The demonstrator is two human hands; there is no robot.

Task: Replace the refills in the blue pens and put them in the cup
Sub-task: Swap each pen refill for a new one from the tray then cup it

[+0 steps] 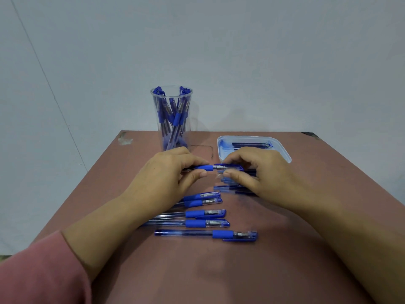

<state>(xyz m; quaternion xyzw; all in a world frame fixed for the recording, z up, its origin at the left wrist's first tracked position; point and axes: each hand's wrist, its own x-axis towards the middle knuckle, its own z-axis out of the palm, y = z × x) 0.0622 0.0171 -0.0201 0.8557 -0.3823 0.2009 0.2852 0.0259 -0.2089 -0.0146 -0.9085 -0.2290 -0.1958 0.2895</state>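
At the far left a pink sleeve (39, 270) covered the person's forearm, which reached in over the bench (219, 270). Behind it the clear cup (187, 130) stood upright near the back edge, already holding a bunch of blue pens. Just in front of the cup, the left grip (173, 170) was clamped round the barrel of the held pen (206, 168), which was raised level above the bench. The right grip (258, 172) pinched the pen's capped end (230, 167) between thumb and fingertips. I couldn't tell whether the cap was coming off or going on. Nearer me a row of pens (203, 213) lay side by side beneath the wrists. More lay half hidden under the right grip. To the right sat the white tray (282, 150), with loose refills (249, 145) lying in it. I thought a sharp tug might jerk the two ends apart and send a small part rolling among the others. A dropped wrist could scatter the row. The tall, crowded cup looked easy to tip if a pen were pushed in carelessly.
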